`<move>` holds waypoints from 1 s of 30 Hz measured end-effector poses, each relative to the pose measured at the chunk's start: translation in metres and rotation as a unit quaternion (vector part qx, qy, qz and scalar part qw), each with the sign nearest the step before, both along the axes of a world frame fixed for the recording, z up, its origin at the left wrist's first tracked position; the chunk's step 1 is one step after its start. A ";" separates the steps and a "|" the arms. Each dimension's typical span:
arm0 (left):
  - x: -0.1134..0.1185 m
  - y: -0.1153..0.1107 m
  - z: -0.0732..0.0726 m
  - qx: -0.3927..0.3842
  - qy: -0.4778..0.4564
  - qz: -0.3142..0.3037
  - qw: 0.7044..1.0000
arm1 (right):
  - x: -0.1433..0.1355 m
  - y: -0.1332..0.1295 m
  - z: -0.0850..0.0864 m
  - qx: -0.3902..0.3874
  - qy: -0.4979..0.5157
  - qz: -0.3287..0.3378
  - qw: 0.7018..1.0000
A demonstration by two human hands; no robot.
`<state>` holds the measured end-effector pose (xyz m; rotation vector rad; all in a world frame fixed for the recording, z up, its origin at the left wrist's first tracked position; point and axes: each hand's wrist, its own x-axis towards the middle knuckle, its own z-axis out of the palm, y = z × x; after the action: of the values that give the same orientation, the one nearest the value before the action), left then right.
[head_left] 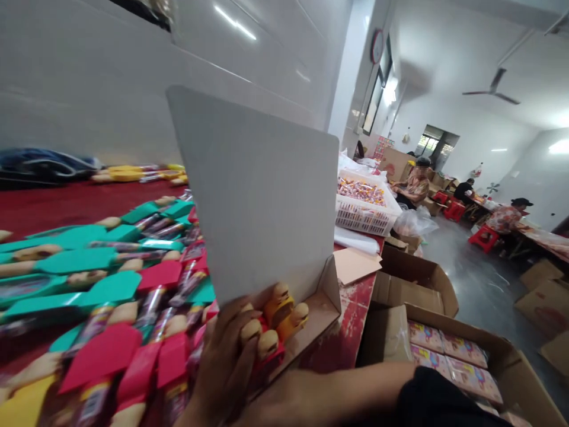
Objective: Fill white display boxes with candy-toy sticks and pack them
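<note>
A cardboard box (271,196) with its tall grey lid raised stands at the table's edge. Inside its tray, yellow toy figures (280,314) with round tan heads sit at the middle. My left hand (224,356) has its fingers curled around red toy figures (267,347) at the tray's left end. From the lower right my right forearm reaches across the front of the box; my right hand (275,394) is blurred low by the tray, its fingers hidden. Left of the box lie many green toy figures (80,261) and red toy figures (151,356) with candy tubes.
A white basket (368,219) of small wrapped pieces stands farther along the red table (351,314). Flat card (355,264) lies near it. On the right, an open carton (484,338) holds printed boxes (471,373). Several people sit working in the background.
</note>
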<state>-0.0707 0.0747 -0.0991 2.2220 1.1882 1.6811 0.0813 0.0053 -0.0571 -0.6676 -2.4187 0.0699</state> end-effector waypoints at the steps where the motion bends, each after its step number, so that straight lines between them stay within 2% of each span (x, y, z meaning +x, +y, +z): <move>1: 0.000 -0.001 0.001 0.001 0.005 0.003 1.000 | 0.018 -0.006 -0.003 -0.022 0.026 0.082 0.996; 2: 0.001 -0.002 0.001 0.003 0.014 0.005 1.000 | 0.036 -0.012 -0.007 -0.050 0.062 0.100 0.992; 3: 0.002 -0.004 0.002 0.008 0.022 0.006 1.000 | 0.054 -0.017 -0.013 -0.083 0.093 0.081 0.989; 6: 0.004 -0.007 0.004 0.031 0.030 0.010 0.999 | 0.098 -0.022 -0.041 -0.216 0.148 -0.089 0.961; 9: 0.006 -0.009 0.005 0.028 0.022 0.007 0.999 | 0.120 -0.015 -0.075 -0.289 0.152 -0.164 0.931; 11: 0.006 -0.010 0.006 0.014 0.024 0.008 1.000 | 0.124 -0.007 -0.092 -0.302 0.155 -0.186 0.922; 13: 0.003 -0.011 0.008 0.005 0.037 0.011 0.999 | 0.123 0.001 -0.100 -0.296 0.151 -0.217 0.918; 15: -0.001 -0.012 0.011 -0.003 0.058 0.011 0.998 | 0.119 0.006 -0.099 -0.272 0.145 -0.245 0.919; 17: -0.005 -0.013 0.013 -0.008 0.079 0.007 0.997 | 0.114 0.007 -0.092 -0.191 0.129 -0.268 0.935; 19: -0.007 -0.015 0.014 -0.015 0.082 0.009 0.996 | 0.105 0.003 -0.082 -0.077 0.101 -0.242 0.962; 20: -0.006 -0.016 0.013 -0.017 0.077 0.011 0.997 | 0.099 0.000 -0.078 -0.033 0.075 -0.196 0.977; 22: -0.004 -0.017 0.011 -0.022 0.062 0.013 0.998 | 0.086 -0.007 -0.074 -0.008 -0.005 -0.075 0.997; 24: -0.003 -0.016 0.008 -0.018 0.053 0.009 0.998 | 0.072 -0.012 -0.076 -0.020 -0.105 0.016 0.994; 27: -0.006 -0.015 0.008 -0.002 0.047 -0.006 0.999 | 0.054 -0.012 -0.084 -0.003 -0.199 0.035 0.979; 30: -0.012 -0.014 0.012 0.005 0.076 -0.033 0.997 | 0.049 -0.007 -0.077 0.014 -0.197 0.029 0.980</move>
<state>-0.0832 0.0603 -0.0872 2.4040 1.1240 1.5221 0.1301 -0.0015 -0.1336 -0.6475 -2.8136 -0.0820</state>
